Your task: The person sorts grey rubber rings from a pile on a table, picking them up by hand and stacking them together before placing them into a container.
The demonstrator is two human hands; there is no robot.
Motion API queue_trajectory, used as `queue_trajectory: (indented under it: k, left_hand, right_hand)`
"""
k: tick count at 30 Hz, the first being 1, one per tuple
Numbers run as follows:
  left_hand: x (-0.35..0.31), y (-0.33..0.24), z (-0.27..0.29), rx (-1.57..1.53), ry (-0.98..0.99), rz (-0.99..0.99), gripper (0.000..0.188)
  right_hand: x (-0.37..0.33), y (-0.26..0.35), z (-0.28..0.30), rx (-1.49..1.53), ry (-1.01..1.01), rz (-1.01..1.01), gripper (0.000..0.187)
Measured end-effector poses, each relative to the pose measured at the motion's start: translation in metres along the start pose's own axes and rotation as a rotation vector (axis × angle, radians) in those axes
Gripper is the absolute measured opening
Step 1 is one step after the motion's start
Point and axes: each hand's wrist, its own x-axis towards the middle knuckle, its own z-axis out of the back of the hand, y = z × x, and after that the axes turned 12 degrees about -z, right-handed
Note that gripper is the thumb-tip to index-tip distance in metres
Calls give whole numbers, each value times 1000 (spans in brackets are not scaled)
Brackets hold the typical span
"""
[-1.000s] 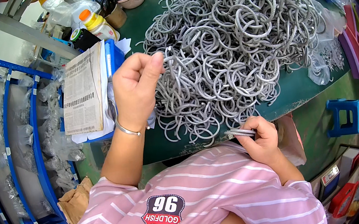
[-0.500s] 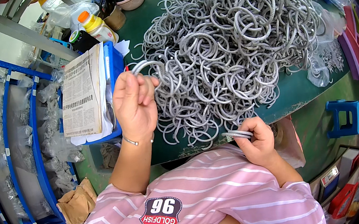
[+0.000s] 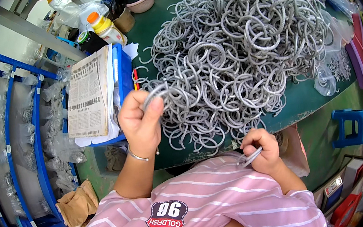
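A large heap of grey, textured, C-shaped rings [image 3: 210,55] covers much of the green table [image 3: 152,19]. At the heap's left edge my left hand [image 3: 141,124] is raised, its thumb and fingers pinched on a C-shaped ring [image 3: 156,89] whose curve points toward the heap. My right hand [image 3: 264,151] is at the table's front edge, close to my striped shirt. Its fingers are curled around a small bunch of C-shaped rings [image 3: 251,156]; how many it holds is hard to make out.
Left of the heap stands a blue tray [image 3: 125,70] with a folded newspaper [image 3: 91,95] on it. Bottles [image 3: 106,28] and a cup with scissors [image 3: 122,18] are behind. A blue shelf rack [image 3: 36,149] lines the left; a blue stool [image 3: 351,126] is at right.
My left hand has come down with its ring, the thumb now on the near side. My right hand has turned, tilting its rings, and moved slightly lower.
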Motion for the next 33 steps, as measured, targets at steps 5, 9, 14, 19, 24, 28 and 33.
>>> queue_trajectory:
  k: [5, 9, 14, 19, 24, 28, 33]
  left_hand:
    - [-3, 6, 7, -258, 65, -8, 18]
    - [17, 4, 33, 543, 406, 366, 23]
    - [31, 0, 26, 924, 653, 265, 25]
    - [15, 15, 74, 945, 515, 323, 23]
    - [16, -8, 45, 366, -27, 120, 12]
    - [5, 13, 38, 815, 359, 58, 11]
    - [-9, 32, 19, 1062, 547, -253, 15]
  right_hand:
    - [4, 1, 3, -13, 33, -2, 13]
    - [12, 5, 2, -25, 22, 42, 13]
    - [15, 6, 0, -39, 55, 73, 12]
    - [11, 5, 0, -8, 29, 35, 8]
    - [25, 7, -16, -18, 100, 70, 5]
    - [52, 20, -45, -296, 100, 278, 10]
    - [60, 8, -71, -864, 150, 303, 19]
